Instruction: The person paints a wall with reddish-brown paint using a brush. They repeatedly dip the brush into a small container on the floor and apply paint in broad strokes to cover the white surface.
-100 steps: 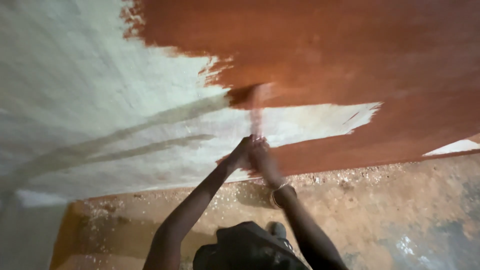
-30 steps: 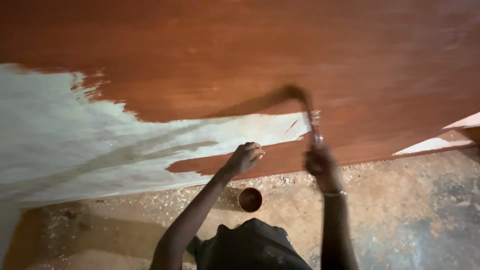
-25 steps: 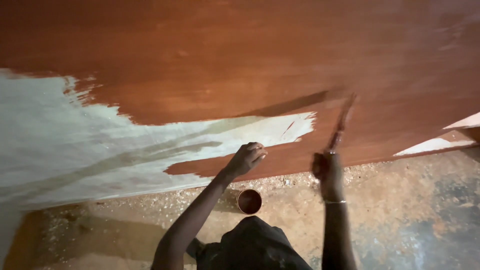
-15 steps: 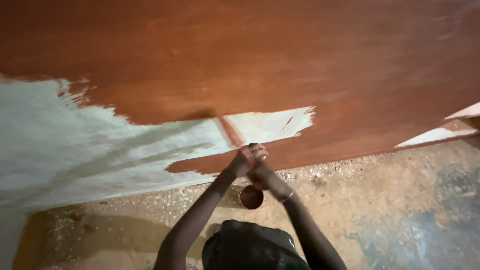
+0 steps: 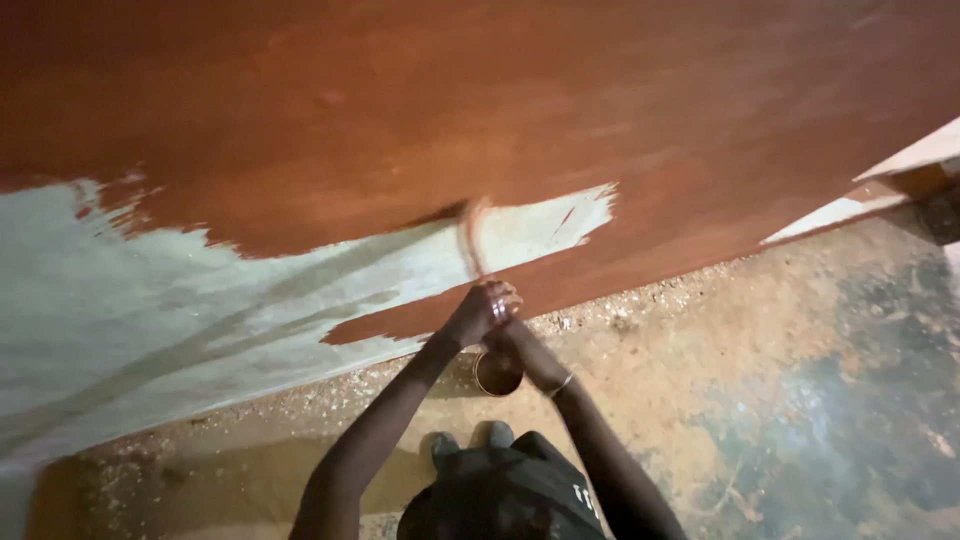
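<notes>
No packages, labels, signs or screens in view.
The one container is a small round open tin point(image 5: 497, 372) holding reddish-brown liquid, standing on the dusty floor just below the board's lower edge; its outside is hidden, so any label cannot be told.

The large flat wooden board point(image 5: 500, 90) is coated streaky reddish-brown over its upper part, from nine o'clock round to three. A pale greenish-white bare patch point(image 5: 150, 300) spreads toward eight o'clock, crossed by grey shadow stripes. The small round tin point(image 5: 497, 372) shows a dark brown inside. The sawdust-strewn concrete floor point(image 5: 780, 400) is mottled tan and bluish grey.
</notes>
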